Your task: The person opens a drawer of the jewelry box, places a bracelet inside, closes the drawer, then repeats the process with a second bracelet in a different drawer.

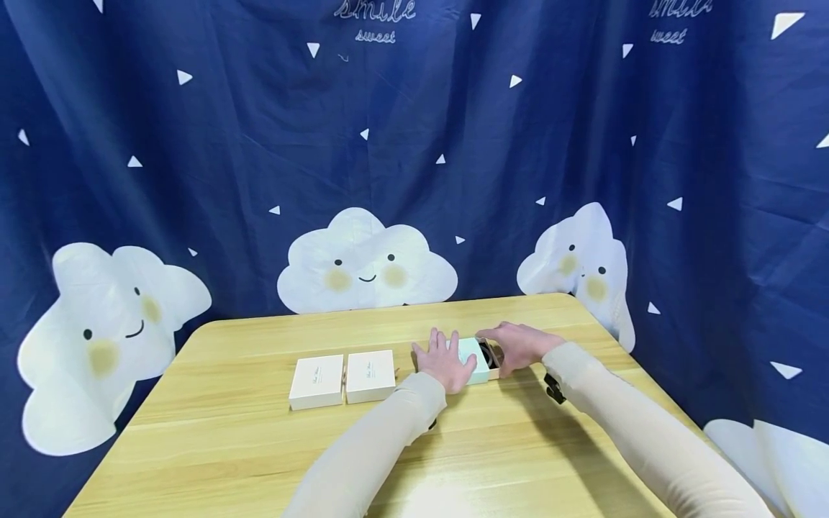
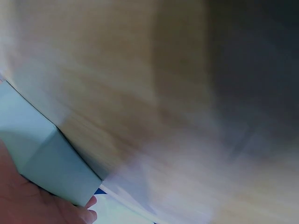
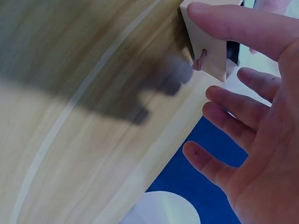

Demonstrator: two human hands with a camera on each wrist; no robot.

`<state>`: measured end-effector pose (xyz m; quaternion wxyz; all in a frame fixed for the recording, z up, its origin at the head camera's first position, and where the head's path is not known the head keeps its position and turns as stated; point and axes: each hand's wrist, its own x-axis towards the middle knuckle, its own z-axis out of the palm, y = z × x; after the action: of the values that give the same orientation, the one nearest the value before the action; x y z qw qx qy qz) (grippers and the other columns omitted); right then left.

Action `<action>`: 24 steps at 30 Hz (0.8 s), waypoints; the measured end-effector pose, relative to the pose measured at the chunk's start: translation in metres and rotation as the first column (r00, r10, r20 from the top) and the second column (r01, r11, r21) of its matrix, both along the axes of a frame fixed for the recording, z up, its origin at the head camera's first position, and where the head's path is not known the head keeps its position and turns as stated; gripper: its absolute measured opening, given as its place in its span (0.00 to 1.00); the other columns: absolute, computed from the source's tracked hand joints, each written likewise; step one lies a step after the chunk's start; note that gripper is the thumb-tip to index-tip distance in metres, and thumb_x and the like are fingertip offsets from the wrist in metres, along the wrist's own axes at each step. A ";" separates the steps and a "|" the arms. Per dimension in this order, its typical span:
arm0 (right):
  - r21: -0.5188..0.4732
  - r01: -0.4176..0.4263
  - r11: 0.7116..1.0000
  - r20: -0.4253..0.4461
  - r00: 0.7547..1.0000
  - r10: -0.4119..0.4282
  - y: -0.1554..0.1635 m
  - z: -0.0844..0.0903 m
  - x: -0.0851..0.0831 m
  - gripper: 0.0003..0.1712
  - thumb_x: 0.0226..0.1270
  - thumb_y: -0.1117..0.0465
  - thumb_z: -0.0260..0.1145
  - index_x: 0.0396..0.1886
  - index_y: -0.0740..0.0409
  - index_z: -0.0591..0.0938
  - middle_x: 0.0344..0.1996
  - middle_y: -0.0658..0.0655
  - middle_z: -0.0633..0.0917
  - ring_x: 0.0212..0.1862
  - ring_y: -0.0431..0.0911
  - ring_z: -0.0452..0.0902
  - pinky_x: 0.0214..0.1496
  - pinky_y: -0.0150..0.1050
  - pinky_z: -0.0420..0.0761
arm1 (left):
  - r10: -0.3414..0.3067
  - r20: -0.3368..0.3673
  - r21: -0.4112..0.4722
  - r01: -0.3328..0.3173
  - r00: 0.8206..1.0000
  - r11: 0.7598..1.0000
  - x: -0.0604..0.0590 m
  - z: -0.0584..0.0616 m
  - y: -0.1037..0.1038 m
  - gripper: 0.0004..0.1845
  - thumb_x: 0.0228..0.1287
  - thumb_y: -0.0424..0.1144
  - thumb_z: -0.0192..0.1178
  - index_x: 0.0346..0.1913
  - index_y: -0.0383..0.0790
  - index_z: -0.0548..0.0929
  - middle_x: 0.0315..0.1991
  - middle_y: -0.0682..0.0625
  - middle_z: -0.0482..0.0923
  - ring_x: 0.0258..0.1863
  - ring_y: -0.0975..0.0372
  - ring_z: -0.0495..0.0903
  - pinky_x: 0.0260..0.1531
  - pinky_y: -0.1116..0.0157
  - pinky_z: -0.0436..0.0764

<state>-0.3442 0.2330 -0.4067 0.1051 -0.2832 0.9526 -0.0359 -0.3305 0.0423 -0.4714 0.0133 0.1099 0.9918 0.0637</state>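
A mint-green sliding box [image 1: 475,353] lies on the table, its beige inner drawer [image 3: 212,44] partly out toward the right. Something black and rounded [image 1: 487,354] shows inside the drawer. My left hand [image 1: 447,363] holds the mint sleeve from the left, thumb along the near side and fingers spread toward the far side. At the drawer's outer end, my right hand [image 1: 521,345] spans it between thumb and index finger. The other right fingers are spread apart from it in the right wrist view. A small ribbon pull [image 3: 202,60] sticks out of the drawer's end.
Two white lidded boxes [image 1: 317,381] [image 1: 370,375] with small lettering sit side by side left of my left hand. The wooden table [image 1: 227,432] ends at the back near a blue curtain [image 1: 388,173] with cloud prints.
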 end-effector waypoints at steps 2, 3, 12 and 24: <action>-0.006 0.002 1.000 0.007 1.000 -0.002 0.001 -0.001 -0.001 0.55 0.42 0.59 0.83 0.74 0.53 0.70 0.58 0.59 0.81 0.56 0.52 0.75 0.54 0.51 0.80 | 0.000 0.009 -0.007 0.000 1.000 1.000 0.000 0.001 0.000 0.42 0.72 0.71 0.28 0.82 0.53 0.51 0.81 0.41 0.51 0.82 0.51 0.43 0.70 0.32 0.54; -0.014 0.002 1.000 0.012 1.000 -0.002 0.001 -0.002 -0.001 0.55 0.42 0.60 0.82 0.74 0.53 0.70 0.57 0.59 0.81 0.56 0.52 0.76 0.54 0.51 0.80 | 0.000 0.015 -0.013 0.000 1.000 1.000 0.000 0.002 0.000 0.42 0.72 0.71 0.28 0.82 0.53 0.50 0.81 0.42 0.51 0.82 0.51 0.43 0.70 0.32 0.53; -0.033 -0.040 0.999 0.000 0.999 0.040 0.002 -0.007 -0.004 0.53 0.43 0.62 0.82 0.73 0.54 0.70 0.50 0.52 0.84 0.55 0.51 0.77 0.58 0.51 0.78 | -0.007 0.010 -0.009 0.007 1.000 1.000 0.004 0.004 -0.001 0.41 0.73 0.70 0.27 0.82 0.52 0.51 0.81 0.41 0.50 0.82 0.51 0.44 0.70 0.32 0.53; -0.044 -0.041 0.998 0.020 0.999 0.042 0.001 -0.007 -0.005 0.55 0.43 0.65 0.82 0.74 0.52 0.69 0.35 0.47 0.82 0.37 0.42 0.75 0.50 0.45 0.79 | 0.005 0.026 -0.031 -0.004 1.000 1.000 -0.002 -0.001 0.001 0.42 0.72 0.71 0.25 0.82 0.54 0.49 0.81 0.42 0.50 0.82 0.52 0.42 0.71 0.32 0.52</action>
<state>-0.3493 0.2343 -0.4139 0.1098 -0.3049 0.9443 -0.0576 -0.3327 0.0436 -0.4727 0.0279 0.1068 0.9926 0.0499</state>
